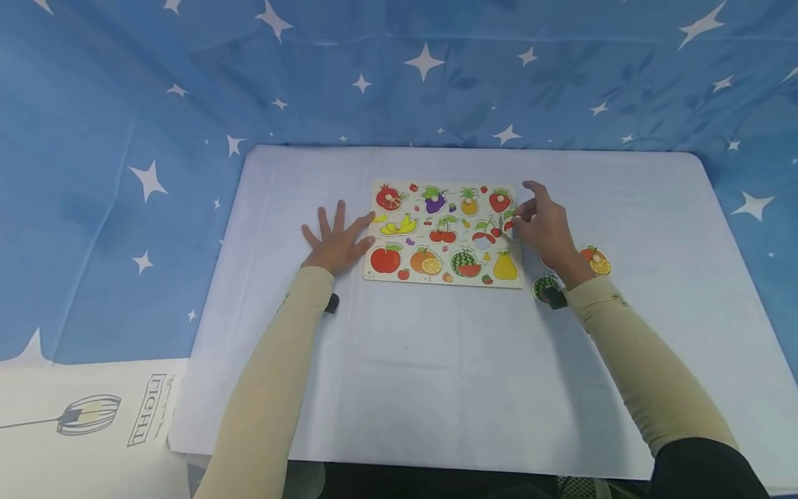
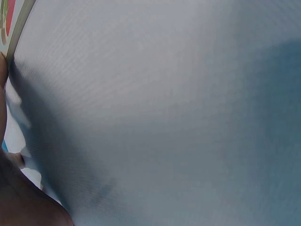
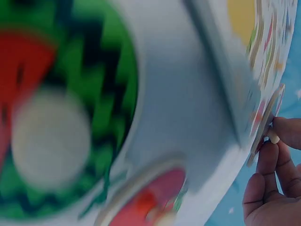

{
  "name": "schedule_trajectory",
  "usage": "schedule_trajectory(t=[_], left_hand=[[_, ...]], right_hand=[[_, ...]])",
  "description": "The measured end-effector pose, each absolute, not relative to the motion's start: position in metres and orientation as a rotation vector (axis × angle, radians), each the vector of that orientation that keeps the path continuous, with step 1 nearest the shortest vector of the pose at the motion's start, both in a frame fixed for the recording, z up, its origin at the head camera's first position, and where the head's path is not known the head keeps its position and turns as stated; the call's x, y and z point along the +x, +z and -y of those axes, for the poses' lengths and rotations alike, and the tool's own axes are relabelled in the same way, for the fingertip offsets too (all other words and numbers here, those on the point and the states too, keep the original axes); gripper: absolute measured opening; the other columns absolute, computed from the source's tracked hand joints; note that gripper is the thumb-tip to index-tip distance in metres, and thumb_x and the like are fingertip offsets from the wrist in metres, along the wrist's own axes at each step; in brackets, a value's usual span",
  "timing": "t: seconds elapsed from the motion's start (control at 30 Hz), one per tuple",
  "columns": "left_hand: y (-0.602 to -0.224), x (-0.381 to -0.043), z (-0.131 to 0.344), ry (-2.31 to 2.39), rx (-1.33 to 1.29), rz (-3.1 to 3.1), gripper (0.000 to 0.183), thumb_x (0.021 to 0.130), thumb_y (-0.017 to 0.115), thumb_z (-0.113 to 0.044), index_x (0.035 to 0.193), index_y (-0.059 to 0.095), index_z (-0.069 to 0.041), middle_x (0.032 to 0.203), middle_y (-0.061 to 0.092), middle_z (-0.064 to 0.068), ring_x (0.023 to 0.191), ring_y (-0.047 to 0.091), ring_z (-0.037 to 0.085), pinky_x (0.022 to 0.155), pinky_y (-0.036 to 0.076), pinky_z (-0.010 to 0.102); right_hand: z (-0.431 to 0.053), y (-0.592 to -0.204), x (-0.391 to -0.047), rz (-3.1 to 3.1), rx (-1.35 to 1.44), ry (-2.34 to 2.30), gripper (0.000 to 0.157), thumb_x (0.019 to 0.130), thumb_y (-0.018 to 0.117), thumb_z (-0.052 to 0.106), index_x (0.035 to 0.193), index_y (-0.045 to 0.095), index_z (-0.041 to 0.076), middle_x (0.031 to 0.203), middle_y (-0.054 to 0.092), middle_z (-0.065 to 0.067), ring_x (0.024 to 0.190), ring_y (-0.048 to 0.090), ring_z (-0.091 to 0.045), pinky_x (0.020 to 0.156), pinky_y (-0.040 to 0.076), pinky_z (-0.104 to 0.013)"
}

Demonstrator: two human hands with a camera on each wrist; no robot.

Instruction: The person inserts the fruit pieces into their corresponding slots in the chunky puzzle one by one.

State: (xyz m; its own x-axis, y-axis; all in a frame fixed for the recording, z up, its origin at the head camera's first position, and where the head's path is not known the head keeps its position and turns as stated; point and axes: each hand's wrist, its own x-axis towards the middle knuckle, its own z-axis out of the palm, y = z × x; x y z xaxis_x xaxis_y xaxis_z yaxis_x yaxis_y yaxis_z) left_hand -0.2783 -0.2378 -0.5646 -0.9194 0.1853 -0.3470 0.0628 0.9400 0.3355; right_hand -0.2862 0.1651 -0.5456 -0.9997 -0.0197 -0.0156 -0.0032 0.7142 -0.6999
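A wooden fruit puzzle board (image 1: pixel 449 201) lies on the white table. My left hand (image 1: pixel 339 244) has its fingers spread, with the thumb and index finger touching the board's left edge. By its small knob, my right hand (image 1: pixel 548 229) pinches a puzzle piece (image 1: pixel 508 223) with red and green on it, tilted over the board's right edge. The right wrist view shows this piece (image 3: pixel 265 122) edge-on, its picture mostly hidden. A loose watermelon piece (image 1: pixel 544 285) and an orange piece (image 1: pixel 596 260) lie beside my right wrist.
In the right wrist view, a pink-red piece (image 3: pixel 155 193) lies near the watermelon piece. A carton (image 1: pixel 75 450) with a printed whisk stands at the lower left. Blue star-patterned cloth (image 1: pixel 424 90) surrounds the table (image 1: pixel 405 388).
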Motion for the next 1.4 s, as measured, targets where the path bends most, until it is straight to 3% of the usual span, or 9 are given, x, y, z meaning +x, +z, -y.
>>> schedule_trajectory(t=[0.27, 0.7, 0.77, 0.87, 1.0, 1.13, 1.4], left_hand=[[-0.563, -0.278, 0.237, 0.461, 0.178, -2.72, 0.071, 0.109, 0.048, -0.055, 0.173, 0.02, -0.037, 0.178, -0.017, 0.015, 0.157, -0.023, 0.05, 0.117, -0.013, 0.078], [-0.566, -0.279, 0.238, 0.477, 0.177, -2.711, 0.072, 0.109, 0.048, -0.055, 0.173, 0.019, -0.039, 0.178, -0.02, 0.013, 0.157, -0.027, 0.048, 0.117, -0.016, 0.076], [-0.568, -0.28, 0.239, 0.476, 0.173, -2.711, 0.072, 0.109, 0.048, -0.055, 0.173, 0.019, -0.04, 0.178, -0.02, 0.012, 0.157, -0.027, 0.048, 0.116, -0.016, 0.076], [-0.569, -0.282, 0.24, 0.478, 0.173, -2.707, 0.072, 0.109, 0.048, -0.056, 0.172, 0.019, -0.04, 0.178, -0.02, 0.012, 0.157, -0.027, 0.048, 0.116, -0.016, 0.077], [-0.57, -0.283, 0.237, 0.484, 0.184, -2.697, 0.072, 0.109, 0.048, -0.056, 0.172, 0.019, -0.039, 0.177, -0.02, 0.013, 0.156, -0.027, 0.048, 0.116, -0.015, 0.078], [-0.57, -0.283, 0.237, 0.477, 0.184, -2.702, 0.072, 0.109, 0.048, -0.056, 0.173, 0.018, -0.039, 0.177, -0.021, 0.013, 0.156, -0.027, 0.049, 0.116, -0.015, 0.078], [-0.568, -0.282, 0.238, 0.501, 0.173, -2.689, 0.073, 0.109, 0.05, -0.054, 0.173, 0.019, -0.037, 0.177, -0.022, 0.013, 0.156, -0.029, 0.049, 0.114, -0.018, 0.078]], right_hand=[[-0.14, -0.557, -0.281, -2.86, -0.205, -1.154, 0.07, 0.101, 0.068, 0.0, 0.162, 0.034, 0.005, 0.108, 0.065, -0.017, 0.098, 0.062, -0.032, 0.089, 0.052, -0.045], [-0.118, -0.567, -0.28, -2.869, -0.117, -1.103, 0.07, 0.103, 0.067, 0.003, 0.164, 0.034, 0.008, 0.11, 0.064, -0.018, 0.097, 0.058, -0.034, 0.089, 0.051, -0.047], [-0.118, -0.568, -0.281, -2.888, -0.14, -1.095, 0.073, 0.102, 0.071, 0.006, 0.164, 0.034, 0.007, 0.117, 0.064, -0.019, 0.105, 0.056, -0.035, 0.098, 0.045, -0.05], [-0.12, -0.565, -0.282, -2.916, -0.175, -1.052, 0.082, 0.1, 0.077, 0.017, 0.167, 0.031, 0.01, 0.144, 0.057, -0.019, 0.131, 0.048, -0.039, 0.114, 0.029, -0.059], [-0.134, -0.559, -0.278, -2.934, -0.205, -1.01, 0.098, 0.096, 0.082, 0.033, 0.172, 0.022, 0.014, 0.174, 0.027, -0.012, 0.159, 0.022, -0.038, 0.121, 0.012, -0.07], [-0.156, -0.549, -0.267, -2.924, -0.23, -1.071, 0.105, 0.094, 0.083, 0.035, 0.173, 0.017, 0.014, 0.179, 0.013, -0.011, 0.163, 0.012, -0.035, 0.121, 0.008, -0.075], [-0.214, -0.538, -0.231, -2.935, -0.224, -1.18, 0.101, 0.095, 0.082, 0.024, 0.173, 0.018, 0.013, 0.179, 0.01, -0.01, 0.164, 0.01, -0.035, 0.124, 0.007, -0.072]])
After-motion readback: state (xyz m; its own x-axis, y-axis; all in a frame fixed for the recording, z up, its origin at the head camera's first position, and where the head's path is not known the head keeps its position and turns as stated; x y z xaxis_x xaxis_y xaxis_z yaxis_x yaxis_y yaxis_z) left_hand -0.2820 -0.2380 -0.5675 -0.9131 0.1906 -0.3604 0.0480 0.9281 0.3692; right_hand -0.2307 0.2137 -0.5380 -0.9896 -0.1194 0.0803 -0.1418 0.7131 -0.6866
